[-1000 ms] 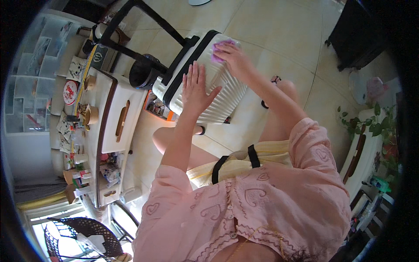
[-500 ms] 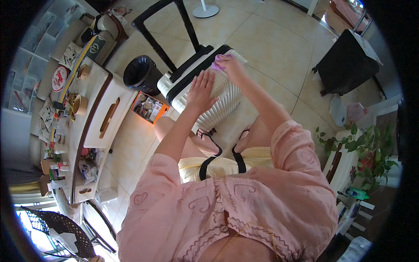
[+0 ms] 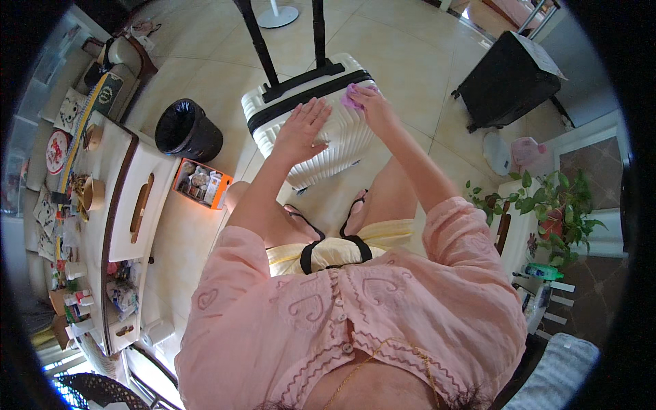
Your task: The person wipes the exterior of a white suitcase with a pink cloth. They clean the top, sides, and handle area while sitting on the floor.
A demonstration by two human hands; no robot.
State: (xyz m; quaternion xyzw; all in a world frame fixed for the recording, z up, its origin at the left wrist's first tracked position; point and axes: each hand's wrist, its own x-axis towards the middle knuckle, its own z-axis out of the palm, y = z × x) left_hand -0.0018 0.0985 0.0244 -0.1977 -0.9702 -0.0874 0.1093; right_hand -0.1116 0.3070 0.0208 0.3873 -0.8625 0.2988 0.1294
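A white ribbed suitcase (image 3: 344, 141) with a black band and a raised black pull handle (image 3: 320, 34) stands on the floor before my feet. My left hand (image 3: 303, 130) lies flat on its near side, fingers stretched out and holding nothing. In my right hand (image 3: 374, 107) a purple cloth (image 3: 352, 100) is bunched under the fingers and pressed against the suitcase near its right top edge. The suitcase's lower part is partly hidden by my arms and hands.
To the left are a black trash bin (image 3: 188, 130), an orange box of small items (image 3: 202, 183) and a cluttered white table (image 3: 119, 198). A black suitcase (image 3: 507, 82) stands at the far right, a potted plant (image 3: 552, 222) nearer. A white round stand base (image 3: 277, 17) is at the back.
The view has shifted and turned, and the white suitcase appears more upright. My right hand with the cloth sits slightly lower along the suitcase's right side; my left hand remains flat on it.
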